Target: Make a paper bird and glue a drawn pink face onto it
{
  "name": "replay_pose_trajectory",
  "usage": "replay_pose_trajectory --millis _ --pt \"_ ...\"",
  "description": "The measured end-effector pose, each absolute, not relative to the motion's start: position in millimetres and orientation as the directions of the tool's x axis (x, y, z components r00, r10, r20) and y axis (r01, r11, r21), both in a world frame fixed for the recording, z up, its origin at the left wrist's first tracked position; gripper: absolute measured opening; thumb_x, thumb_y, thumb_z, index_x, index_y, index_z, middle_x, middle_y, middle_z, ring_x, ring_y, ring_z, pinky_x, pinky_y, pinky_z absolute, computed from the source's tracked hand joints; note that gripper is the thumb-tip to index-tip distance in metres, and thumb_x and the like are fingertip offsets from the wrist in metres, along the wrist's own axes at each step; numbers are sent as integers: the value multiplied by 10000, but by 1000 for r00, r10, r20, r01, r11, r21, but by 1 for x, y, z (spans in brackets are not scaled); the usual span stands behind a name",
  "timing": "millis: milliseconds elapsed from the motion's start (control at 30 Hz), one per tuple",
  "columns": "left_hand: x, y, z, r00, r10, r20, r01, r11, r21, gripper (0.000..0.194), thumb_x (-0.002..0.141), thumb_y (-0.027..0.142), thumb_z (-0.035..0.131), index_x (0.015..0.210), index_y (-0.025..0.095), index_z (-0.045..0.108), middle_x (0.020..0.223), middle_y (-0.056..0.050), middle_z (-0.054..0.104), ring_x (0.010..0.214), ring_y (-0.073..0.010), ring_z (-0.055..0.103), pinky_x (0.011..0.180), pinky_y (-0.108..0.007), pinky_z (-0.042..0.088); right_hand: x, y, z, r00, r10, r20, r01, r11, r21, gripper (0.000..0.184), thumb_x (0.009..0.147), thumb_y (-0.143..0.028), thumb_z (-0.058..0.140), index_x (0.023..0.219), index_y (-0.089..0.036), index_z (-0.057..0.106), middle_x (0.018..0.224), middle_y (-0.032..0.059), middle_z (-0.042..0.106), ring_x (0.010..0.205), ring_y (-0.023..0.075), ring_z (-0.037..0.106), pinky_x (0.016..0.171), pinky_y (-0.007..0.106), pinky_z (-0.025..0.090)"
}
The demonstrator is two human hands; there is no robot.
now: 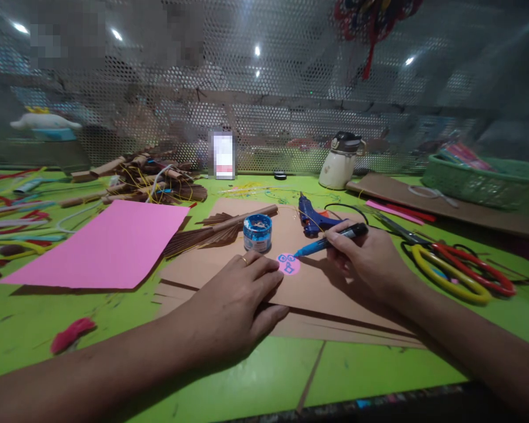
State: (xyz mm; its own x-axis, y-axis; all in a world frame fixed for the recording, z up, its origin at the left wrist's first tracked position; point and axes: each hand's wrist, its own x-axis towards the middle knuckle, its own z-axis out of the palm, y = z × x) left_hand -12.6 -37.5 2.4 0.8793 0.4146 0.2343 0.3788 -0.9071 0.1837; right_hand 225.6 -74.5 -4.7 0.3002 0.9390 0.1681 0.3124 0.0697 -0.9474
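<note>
My right hand (pixel 365 258) grips a blue marker (pixel 328 241) with a black cap end, its tip touching a small pink paper circle (pixel 288 264) that bears blue drawn shapes. My left hand (pixel 231 302) lies flat with fingers stretched out on the brown cardboard sheet (pixel 335 288), its fingertips right beside the pink circle. A ring shows on one left finger. Just behind the circle stands a small blue-rimmed jar (pixel 257 232).
A blue glue gun (pixel 311 216) lies behind the marker. Pink paper sheet (pixel 103 247) at left, brown paper rolls and fans (pixel 158 176) behind it. Scissors with red and yellow handles (pixel 454 270) at right, green basket (pixel 480 179), cream bottle (pixel 340 161), perforated wall behind.
</note>
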Motion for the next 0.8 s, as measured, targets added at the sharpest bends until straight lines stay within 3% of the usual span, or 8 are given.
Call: replay_pose_trajectory --millis 167,533,800 --pt "-13 -38 2 881 417 225 381 -906 187 313 927 345 523 1167 163 607 1150 -123 597 1099 -286 496 940 -463 419 227 -73 -8 308 934 184 254 105 -962 271 788 -459 669 714 -216 577 537 -16 600 390 115 465 354 248 362" --pt "-13 -38 2 886 421 195 386 -902 190 337 942 357 492 1189 150 592 1188 -121 576 1119 -280 472 967 -466 396 224 -79 -2 279 942 184 369 71 -927 277 814 -464 627 713 -210 584 463 -34 543 367 114 450 347 235 360" --pt "-13 -37 1 886 422 190 388 -901 194 337 944 354 488 1192 150 591 1180 -116 576 1125 -278 465 976 -469 387 224 -77 -3 297 931 213 390 85 -917 275 815 -465 630 748 -201 595 527 -7 600 408 120 492 383 243 389"
